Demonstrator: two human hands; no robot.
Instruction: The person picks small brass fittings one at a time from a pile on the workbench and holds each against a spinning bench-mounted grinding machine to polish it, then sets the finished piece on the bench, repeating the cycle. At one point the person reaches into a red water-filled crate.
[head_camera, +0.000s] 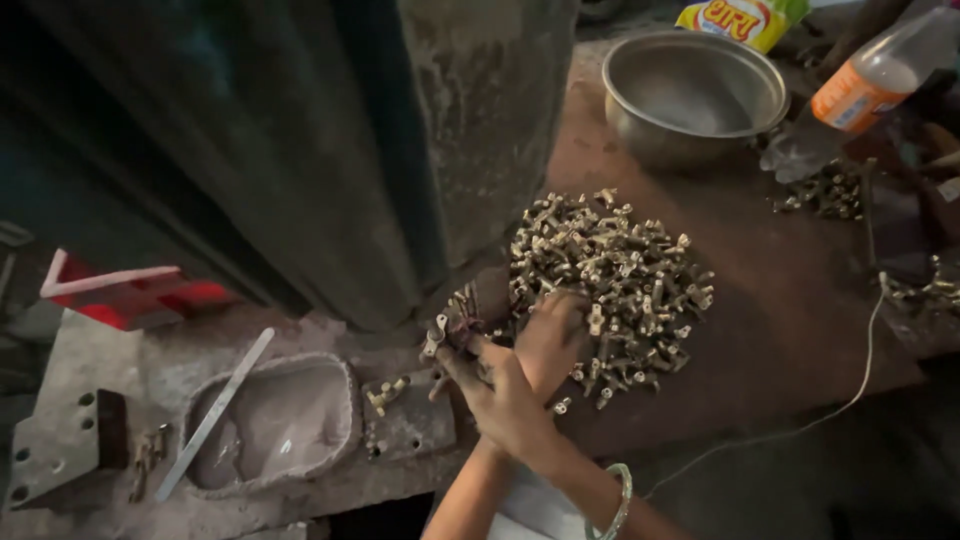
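Note:
A heap of small brass fittings (610, 265) lies on a rusty brown metal table (790, 320). My left hand (553, 338) rests on the near left edge of the heap, with its curled fingers buried among the pieces. My right hand (492, 388), with a pale green bangle (620, 503) on its wrist, crosses over the left. It is closed on a few brass fittings (440, 335) held just left of the heap, in front of the machine's dark column (440, 150). A single fitting (385, 395) lies on a small block below that hand.
A steel bowl (690, 95), a plastic bottle with an orange label (860, 90) and a yellow packet (745, 20) stand at the back right. A smaller heap of fittings (825, 190) lies nearby. At the left sit a grey recessed tray (270, 420), a metal strip (215, 415) and a drilled block (65, 440). A white cord (860, 385) crosses the right.

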